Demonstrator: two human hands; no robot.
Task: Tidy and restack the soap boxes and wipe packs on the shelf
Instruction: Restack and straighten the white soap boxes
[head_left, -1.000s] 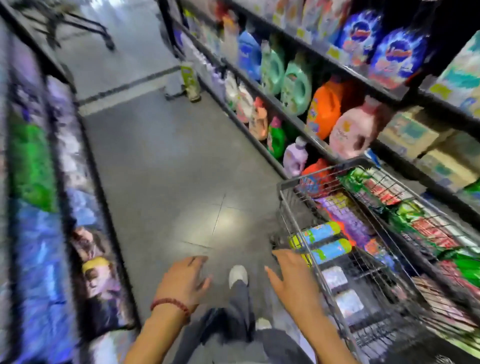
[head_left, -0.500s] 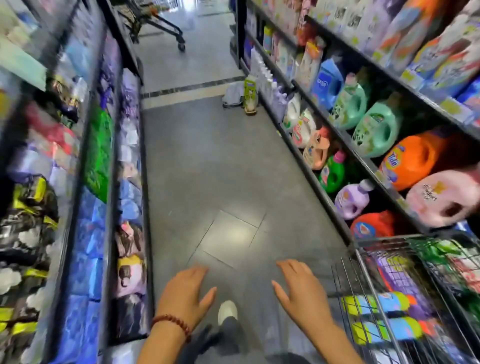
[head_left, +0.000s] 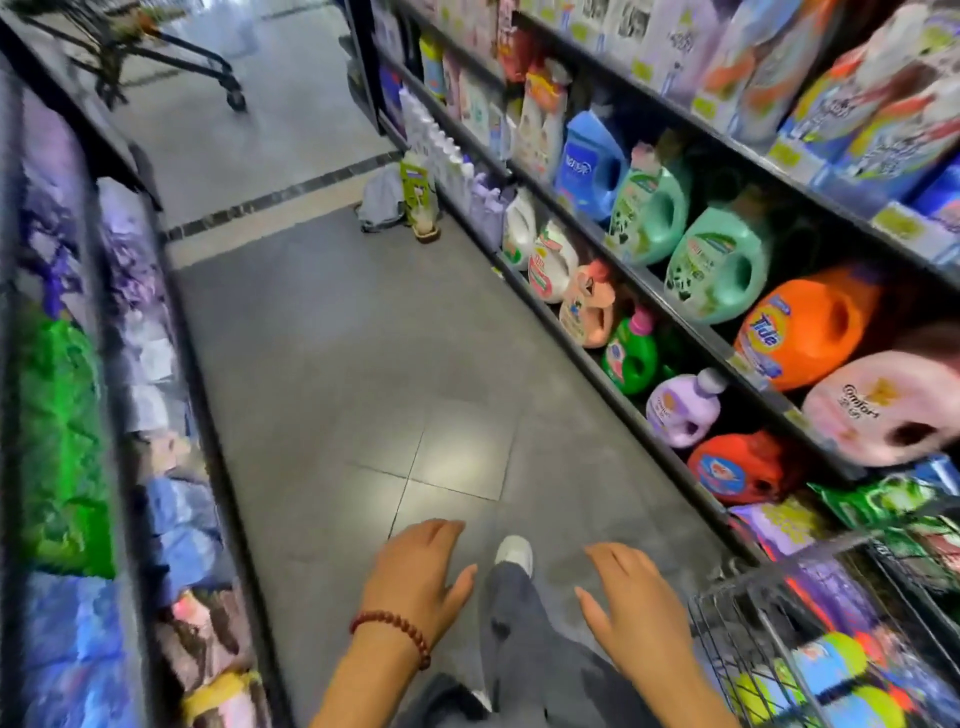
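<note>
currently nothing is held: the left hand (head_left: 415, 582) and right hand (head_left: 636, 603) are carried flat and released, fingers spread, above the aisle floor (head_left: 332, 364). no soap boxes or wipe packs can be told for certain; blurred soft packs (head_left: 171, 525) are seen on the shelf to the left of the left hand. before anything is restacked, the right shelf should be faced squarely. a wire cart (head_left: 779, 623) just right of the right hand is loaded with bright bottles (head_left: 831, 660) and purple packs.
</note>
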